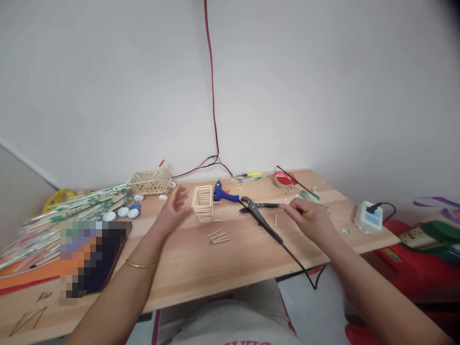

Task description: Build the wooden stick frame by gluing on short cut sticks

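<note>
My left hand (172, 212) is open, its fingers spread and slightly curled, just left of a small box frame built of wooden sticks (203, 203). Whether a fingertip touches the frame I cannot tell. My right hand (304, 215) is closed on the end of one handle of black pliers (256, 209), whose jaws spread apart over the table. Behind them lies a blue glue gun (223, 192), close to the right side of the frame. Several short cut sticks (218, 236) lie in front of the frame.
A larger stick frame (151, 181) stands at the back left, near bottle caps (123, 212) and bagged sticks (86, 203). A red dish (285, 178) and yellow-handled tool (254, 174) lie along the wall. A white power adapter (369, 217) sits at the right edge; a cord hangs over the front.
</note>
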### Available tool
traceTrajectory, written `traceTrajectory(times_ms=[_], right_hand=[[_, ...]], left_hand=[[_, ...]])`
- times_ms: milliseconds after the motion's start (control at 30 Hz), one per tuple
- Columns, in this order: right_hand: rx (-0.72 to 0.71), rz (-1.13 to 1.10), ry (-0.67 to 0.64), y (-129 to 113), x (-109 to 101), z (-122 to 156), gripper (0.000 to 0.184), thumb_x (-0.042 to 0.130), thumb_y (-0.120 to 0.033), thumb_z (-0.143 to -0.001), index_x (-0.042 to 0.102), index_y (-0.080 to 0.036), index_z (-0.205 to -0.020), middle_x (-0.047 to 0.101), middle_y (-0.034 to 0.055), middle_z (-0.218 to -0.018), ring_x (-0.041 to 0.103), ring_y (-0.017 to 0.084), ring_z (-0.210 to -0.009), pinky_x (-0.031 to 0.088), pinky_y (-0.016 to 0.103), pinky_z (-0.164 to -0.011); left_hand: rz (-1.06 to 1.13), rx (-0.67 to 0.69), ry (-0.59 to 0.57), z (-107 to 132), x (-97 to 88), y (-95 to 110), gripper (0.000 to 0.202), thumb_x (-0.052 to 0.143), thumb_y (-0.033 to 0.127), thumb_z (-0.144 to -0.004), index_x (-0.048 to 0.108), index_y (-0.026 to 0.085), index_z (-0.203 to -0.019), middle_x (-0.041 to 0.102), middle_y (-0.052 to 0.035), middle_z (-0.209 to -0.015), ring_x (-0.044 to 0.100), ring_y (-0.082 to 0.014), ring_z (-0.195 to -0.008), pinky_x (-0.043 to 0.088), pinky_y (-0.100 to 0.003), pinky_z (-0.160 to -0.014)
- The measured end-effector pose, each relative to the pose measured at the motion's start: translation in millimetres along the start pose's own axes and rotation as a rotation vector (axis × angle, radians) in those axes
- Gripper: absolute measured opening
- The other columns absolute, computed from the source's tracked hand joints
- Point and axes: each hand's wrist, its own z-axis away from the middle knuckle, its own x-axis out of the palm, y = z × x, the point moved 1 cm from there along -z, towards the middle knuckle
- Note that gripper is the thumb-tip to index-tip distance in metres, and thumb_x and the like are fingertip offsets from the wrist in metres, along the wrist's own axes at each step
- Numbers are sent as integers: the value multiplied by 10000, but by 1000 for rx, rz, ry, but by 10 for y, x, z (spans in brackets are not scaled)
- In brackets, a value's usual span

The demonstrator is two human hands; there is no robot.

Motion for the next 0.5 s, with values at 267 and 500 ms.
traceTrajectory(times_ms=[267,500], right_hand=[[-127,-299,-352,-628,532,58,208,475,-253,-901,595,-180,-748,643,19,-714,572,139,-656,387,225,-612],[-288,-179,-569,-895,956,-46,232,483,-233,-902,694,-187,-987,716,75,-940,636,174,-862,421,245,-750]], left_hand=[[158,-39,-231,31,166,0,1254,832,376,-535,10,300,-1479,202,-164,-1532,265,-297,-1391,294,-473,-1087],[-445,-234,-282,119,-232,516,734,707,424,-632,494,159,-1282,596,-144,-1194,576,-278,-1046,460,-382,-846]])
